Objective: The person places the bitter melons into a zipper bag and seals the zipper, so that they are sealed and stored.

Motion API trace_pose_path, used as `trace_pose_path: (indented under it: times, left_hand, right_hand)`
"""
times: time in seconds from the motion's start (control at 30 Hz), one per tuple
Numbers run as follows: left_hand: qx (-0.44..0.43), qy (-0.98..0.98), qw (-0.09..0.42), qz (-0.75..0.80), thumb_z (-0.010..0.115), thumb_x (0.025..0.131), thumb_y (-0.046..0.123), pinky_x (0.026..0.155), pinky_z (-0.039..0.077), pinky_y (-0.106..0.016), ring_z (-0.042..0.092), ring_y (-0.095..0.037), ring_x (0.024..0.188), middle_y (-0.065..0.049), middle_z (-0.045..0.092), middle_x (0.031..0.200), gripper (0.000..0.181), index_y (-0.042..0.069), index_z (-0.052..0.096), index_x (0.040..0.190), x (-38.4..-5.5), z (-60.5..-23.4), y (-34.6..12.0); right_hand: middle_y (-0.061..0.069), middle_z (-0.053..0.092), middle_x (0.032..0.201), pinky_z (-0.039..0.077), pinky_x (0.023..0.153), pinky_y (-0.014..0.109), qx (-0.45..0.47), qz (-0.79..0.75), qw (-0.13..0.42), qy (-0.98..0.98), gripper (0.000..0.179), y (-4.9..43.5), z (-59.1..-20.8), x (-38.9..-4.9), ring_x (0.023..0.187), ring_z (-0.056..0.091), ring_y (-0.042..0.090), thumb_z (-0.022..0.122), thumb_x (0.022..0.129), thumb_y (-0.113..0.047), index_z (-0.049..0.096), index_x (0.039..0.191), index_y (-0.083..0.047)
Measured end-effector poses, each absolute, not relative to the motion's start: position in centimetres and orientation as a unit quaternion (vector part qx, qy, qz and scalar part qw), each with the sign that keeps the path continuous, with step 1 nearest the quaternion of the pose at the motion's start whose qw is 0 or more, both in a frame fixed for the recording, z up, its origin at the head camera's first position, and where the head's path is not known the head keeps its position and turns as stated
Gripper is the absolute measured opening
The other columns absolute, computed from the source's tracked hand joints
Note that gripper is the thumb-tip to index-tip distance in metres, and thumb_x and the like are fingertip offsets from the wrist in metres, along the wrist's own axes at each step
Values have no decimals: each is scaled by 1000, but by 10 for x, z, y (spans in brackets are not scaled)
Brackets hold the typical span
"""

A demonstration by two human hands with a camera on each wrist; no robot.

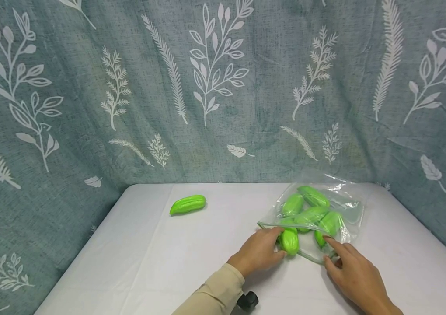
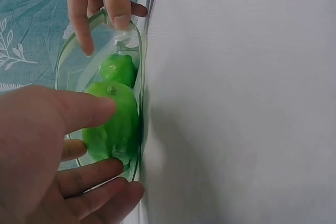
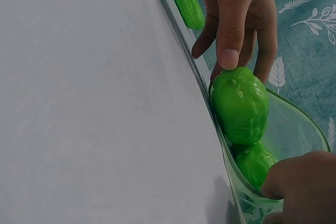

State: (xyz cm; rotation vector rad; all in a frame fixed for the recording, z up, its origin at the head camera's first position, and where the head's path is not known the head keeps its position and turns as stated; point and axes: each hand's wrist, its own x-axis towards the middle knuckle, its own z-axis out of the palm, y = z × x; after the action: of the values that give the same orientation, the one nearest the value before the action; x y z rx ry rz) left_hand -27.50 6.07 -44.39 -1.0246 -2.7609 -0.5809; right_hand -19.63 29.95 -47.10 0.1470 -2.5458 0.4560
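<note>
A clear zip bag (image 1: 352, 213) lies at the right of the table with several bright green ribbed bitter melons (image 1: 312, 215) inside. Its mouth faces the person and stands parted. At the left of that mouth, my left hand (image 1: 260, 250) pinches one bitter melon (image 3: 240, 106) between thumb and fingers, its near end poking out past the rim. My right hand (image 1: 358, 273) holds the right side of the bag's mouth, thumb and forefinger at the rim. Just inside the opening, beside the held one, sits another bitter melon (image 2: 118, 70).
One more bitter melon (image 1: 187, 204) lies alone on the white table (image 1: 148, 258), toward the back left. A patterned grey-green curtain (image 1: 215, 144) hangs behind the table and along both sides. A small black object (image 1: 248, 301) shows beneath the left sleeve.
</note>
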Motion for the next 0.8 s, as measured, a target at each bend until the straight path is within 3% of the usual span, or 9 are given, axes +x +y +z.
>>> trace_pose_path:
  times: [0.23, 0.4, 0.63, 0.8]
  left_hand:
    - [-346, -918, 61, -182, 71, 91, 44, 99, 46, -27, 60, -12, 117, 0, 65, 128, 61, 15, 53, 142, -274, -444, 63]
    - [-328, -927, 68, -172, 66, 92, 53, 91, 51, -29, 64, -13, 109, -1, 67, 123, 63, 17, 52, 143, -272, -444, 66]
    - [-306, -936, 97, -147, 65, 91, 58, 69, 53, -27, 67, -11, 84, 0, 70, 98, 64, 11, 55, 133, -274, -447, 72]
    - [-303, -941, 102, -109, 63, 90, 62, 53, 47, -26, 59, -9, 63, 3, 64, 76, 64, 10, 55, 126, -272, -445, 75]
  right_hand:
    - [-4, 57, 82, 41, 48, 31, 59, 167, 280, -944, 52, 300, -472, -197, 64, 54, 7, 77, 80, -13, 65, 130, -12]
    - [-3, 58, 83, 41, 48, 31, 61, 165, 280, -944, 52, 300, -471, -197, 64, 54, 8, 77, 80, -14, 65, 131, -12]
    - [-2, 58, 83, 40, 48, 31, 58, 166, 277, -945, 52, 299, -470, -197, 64, 53, 8, 76, 80, -11, 65, 131, -12]
    - [-1, 59, 84, 42, 49, 32, 51, 166, 270, -947, 51, 299, -469, -196, 66, 54, 10, 73, 81, -9, 64, 130, -11]
